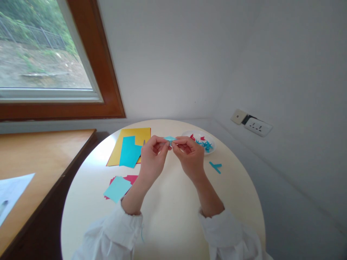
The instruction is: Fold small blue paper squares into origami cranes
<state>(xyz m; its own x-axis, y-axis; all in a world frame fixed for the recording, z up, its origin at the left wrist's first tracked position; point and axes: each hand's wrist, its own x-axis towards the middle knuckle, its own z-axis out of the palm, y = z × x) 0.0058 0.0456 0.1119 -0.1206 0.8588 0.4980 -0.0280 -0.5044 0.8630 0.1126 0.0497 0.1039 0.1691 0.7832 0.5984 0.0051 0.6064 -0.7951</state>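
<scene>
Between my two hands, above the far half of the round table, is a small folded piece of light blue paper point(170, 138). My left hand point(154, 153) pinches its left side with thumb and fingertips. From the right, my right hand point(189, 153) pinches the other side, the thumbs almost meeting at its lower edge. The fingers cover much of the paper, so its full shape is hidden. Just behind my right hand stands a white plate point(214, 146) with small blue and red folded paper pieces point(207, 145).
On the cream round table point(173, 224), blue paper point(127, 151) lies over yellow sheets point(116, 151), a partly hidden pointed tool beside it. Light blue squares point(117, 189) rest on red paper point(132, 178). Blue strips point(215, 167) lie at right. A wall socket point(258, 126) and wooden desk point(48, 155) flank the table.
</scene>
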